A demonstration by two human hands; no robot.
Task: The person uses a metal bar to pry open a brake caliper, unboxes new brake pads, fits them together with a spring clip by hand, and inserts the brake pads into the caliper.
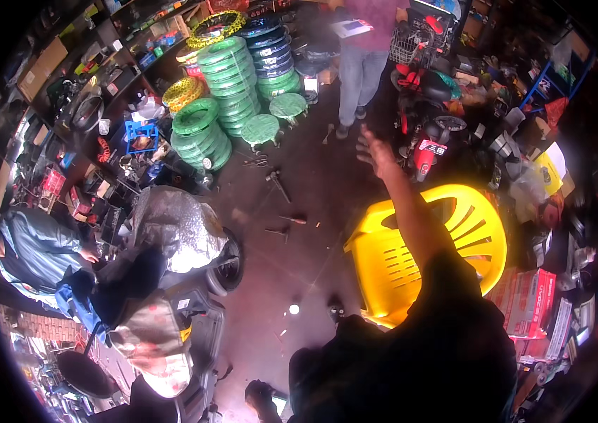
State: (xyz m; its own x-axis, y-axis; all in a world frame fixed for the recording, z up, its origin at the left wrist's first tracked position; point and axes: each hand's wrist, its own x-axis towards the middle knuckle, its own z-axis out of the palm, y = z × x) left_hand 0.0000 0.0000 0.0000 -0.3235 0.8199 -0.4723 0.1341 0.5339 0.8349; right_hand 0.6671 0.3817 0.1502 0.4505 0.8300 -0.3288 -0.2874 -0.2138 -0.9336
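My right arm reaches forward over a yellow plastic chair (380, 271). Beyond the chair, my right hand (376, 152) is raised in the air with its fingers apart and nothing in it. Low in the picture, my left hand (260, 396) is closed around what looks like a phone (280, 405) with a bright screen, partly cut off by my dark clothing. On the dark floor ahead lie a hammer (279, 185), a screwdriver (294, 220) and another small tool (277, 231).
Green-wrapped tyres (228, 84) stand stacked beyond two green stools (260, 130). A person (366, 63) stands ahead, holding papers. At left, another person (38, 247) is beside a scooter covered in silvery wrap (179, 229). Red boxes (530, 303) and crowded goods line the right side.
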